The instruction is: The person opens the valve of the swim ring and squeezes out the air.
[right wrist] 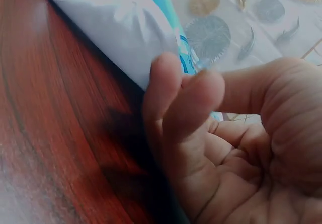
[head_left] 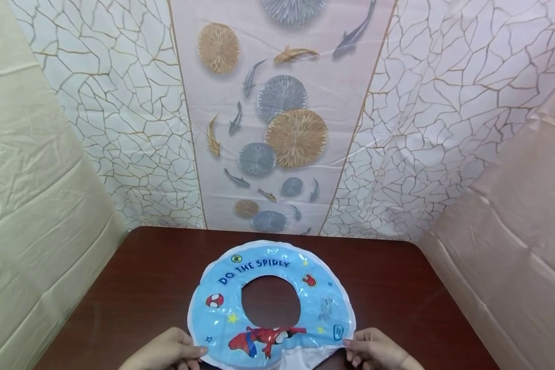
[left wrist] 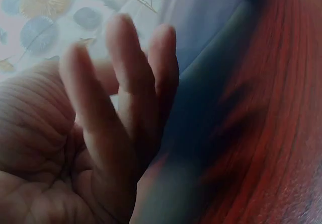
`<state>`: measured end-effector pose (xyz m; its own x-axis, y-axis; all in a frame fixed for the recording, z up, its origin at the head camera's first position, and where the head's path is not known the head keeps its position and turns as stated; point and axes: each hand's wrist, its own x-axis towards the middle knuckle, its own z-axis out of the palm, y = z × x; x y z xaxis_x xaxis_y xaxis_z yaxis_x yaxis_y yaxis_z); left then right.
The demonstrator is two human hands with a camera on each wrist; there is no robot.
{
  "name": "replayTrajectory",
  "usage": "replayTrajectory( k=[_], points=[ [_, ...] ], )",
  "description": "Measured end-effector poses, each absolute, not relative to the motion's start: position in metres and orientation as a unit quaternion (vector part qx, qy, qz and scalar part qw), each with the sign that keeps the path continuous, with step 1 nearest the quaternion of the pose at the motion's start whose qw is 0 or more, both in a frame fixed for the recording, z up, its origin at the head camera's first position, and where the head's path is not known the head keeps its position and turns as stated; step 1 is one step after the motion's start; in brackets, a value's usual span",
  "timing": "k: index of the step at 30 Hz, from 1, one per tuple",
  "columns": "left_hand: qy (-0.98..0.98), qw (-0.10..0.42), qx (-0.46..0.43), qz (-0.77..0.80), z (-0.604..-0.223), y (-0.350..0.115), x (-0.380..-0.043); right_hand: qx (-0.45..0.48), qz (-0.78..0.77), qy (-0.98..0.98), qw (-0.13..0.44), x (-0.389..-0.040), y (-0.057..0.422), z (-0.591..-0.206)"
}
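A light blue swim ring [head_left: 219,313] with a white rim is printed with "DO THE SPIDEY", stars and a red-and-blue figure [head_left: 270,336]. It is tilted up over the near part of the table. At its lower left edge my left hand [head_left: 168,351] pinches the rim between thumb and finger. On the lower right edge my right hand [head_left: 374,351] pinches it likewise. The white underside [right wrist: 115,27] shows in the right wrist view, beside my bent fingers. In the left wrist view the ring's edge is a blur, and three fingers [left wrist: 133,68] stand off it.
The dark reddish-brown table [head_left: 134,288] has rounded far corners. Behind it hangs a patterned sheet [head_left: 300,139] with fish and round motifs. Pale cloth walls stand at the left [head_left: 28,205] and right [head_left: 518,221].
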<state>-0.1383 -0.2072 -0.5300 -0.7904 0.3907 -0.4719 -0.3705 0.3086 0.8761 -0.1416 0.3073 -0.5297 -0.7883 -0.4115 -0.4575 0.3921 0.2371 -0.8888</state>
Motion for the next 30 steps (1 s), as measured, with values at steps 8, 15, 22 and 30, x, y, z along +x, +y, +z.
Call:
replayTrajectory(
  k=[8,15,22,30],
  points=[
    [0.712,0.314,0.002,0.628,-0.532,-0.200,-0.128,-0.037,-0.514,0.817,0.259,-0.135,0.302,-0.524],
    [0.749,0.298,0.005,0.592,-0.531,-0.199,-0.131,-0.040,-0.488,0.837,0.245,-0.134,0.298,-0.514],
    [0.801,0.272,0.030,0.533,-0.525,-0.204,-0.136,-0.040,-0.445,0.873,0.195,-0.142,0.304,-0.513],
    [0.951,0.057,-0.045,0.301,-0.492,-0.190,-0.169,0.040,-0.317,0.947,0.011,-0.161,0.289,-0.497]
  ],
)
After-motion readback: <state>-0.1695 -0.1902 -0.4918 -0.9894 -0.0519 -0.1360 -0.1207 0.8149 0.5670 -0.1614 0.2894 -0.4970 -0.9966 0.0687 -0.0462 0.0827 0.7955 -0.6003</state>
